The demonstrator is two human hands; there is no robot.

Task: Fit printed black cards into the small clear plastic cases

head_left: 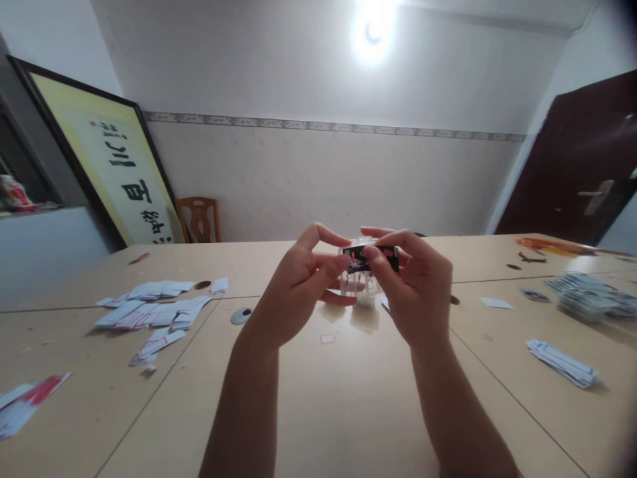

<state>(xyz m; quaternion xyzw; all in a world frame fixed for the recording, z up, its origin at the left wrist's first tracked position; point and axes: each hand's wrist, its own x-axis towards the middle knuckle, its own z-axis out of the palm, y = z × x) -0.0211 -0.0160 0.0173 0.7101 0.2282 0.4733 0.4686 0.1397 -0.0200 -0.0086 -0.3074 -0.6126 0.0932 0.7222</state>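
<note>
Above the middle of the table, both hands hold a small clear plastic box (361,287). A black label (359,260) with red and white print lies across its upper front. My left hand (311,275) grips the box's left side, thumb at the label's left end and fingers around the back and below. On the other side, my right hand (411,279) has its thumb pressed on the label and its fingers behind. Small dark curved pieces show through the clear wall, too small to name. The hands cover both ends of the box.
On the light wooden table (338,411), piles of white paper slips (149,312) lie at left. At right are a bundle of folded slips (562,362) and a stack of clear packets (592,295). A small red-edged label (327,338) lies below my hands. A wooden chair (200,222) stands behind.
</note>
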